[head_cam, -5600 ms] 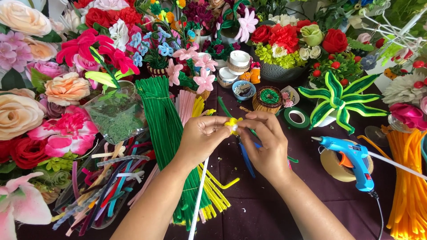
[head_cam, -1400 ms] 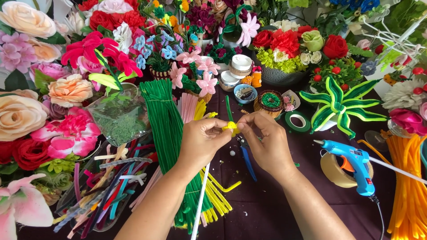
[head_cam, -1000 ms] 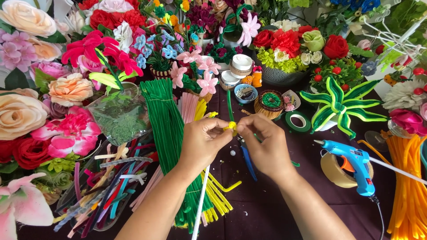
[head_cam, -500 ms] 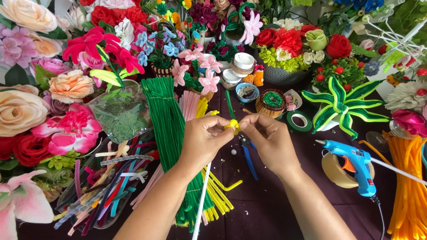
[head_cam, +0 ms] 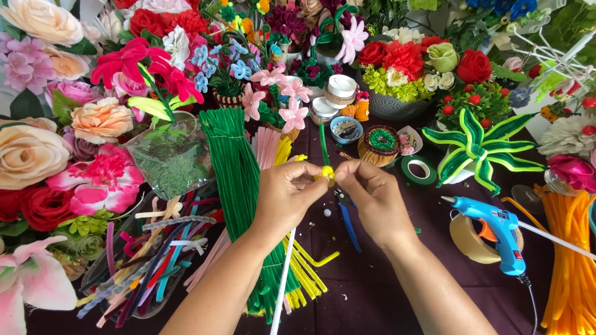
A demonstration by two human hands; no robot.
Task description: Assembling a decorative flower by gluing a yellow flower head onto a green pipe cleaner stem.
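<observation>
The small yellow bud (head_cam: 327,174) sits pinched between both hands, left hand (head_cam: 287,198) and right hand (head_cam: 367,197), fingers closed narrow on it for shaping. Its white stem (head_cam: 282,286) trails toward the desk's (head_cam: 397,291) near edge, beside the green pipe cleaners (head_cam: 239,186).

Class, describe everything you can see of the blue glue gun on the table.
The blue glue gun looks like plastic, with an orange trigger and a pale pointed nozzle aimed left. It stands tilted on the dark purple tablecloth, leaning against a roll of tan tape. A white glue stick juts from its back toward the right, and a dark cord runs down from its handle. No hand touches it.
</observation>
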